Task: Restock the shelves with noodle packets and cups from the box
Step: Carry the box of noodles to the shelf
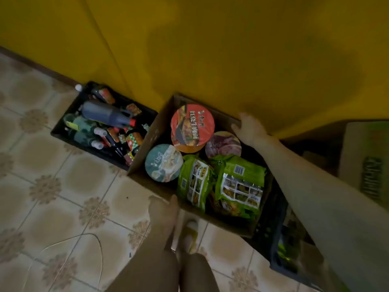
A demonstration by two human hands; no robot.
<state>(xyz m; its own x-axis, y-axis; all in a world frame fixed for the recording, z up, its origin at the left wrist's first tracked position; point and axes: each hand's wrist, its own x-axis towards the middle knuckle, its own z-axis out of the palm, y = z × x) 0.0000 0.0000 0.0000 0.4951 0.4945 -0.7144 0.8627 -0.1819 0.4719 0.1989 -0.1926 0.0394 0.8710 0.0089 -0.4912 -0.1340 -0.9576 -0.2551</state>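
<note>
Head view: box (151, 135) full, probably light, walls floppy.
Left hand (163, 207): gripping near rim.
Right hand (249, 127): gripping far rim.

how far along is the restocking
Done: nothing visibly; no shelf is in view. The open brown cardboard box holds three round noodle cups and several green noodle packets. In hand: the left hand and right hand grip the box's rims. Left: shelving all of it.
</note>
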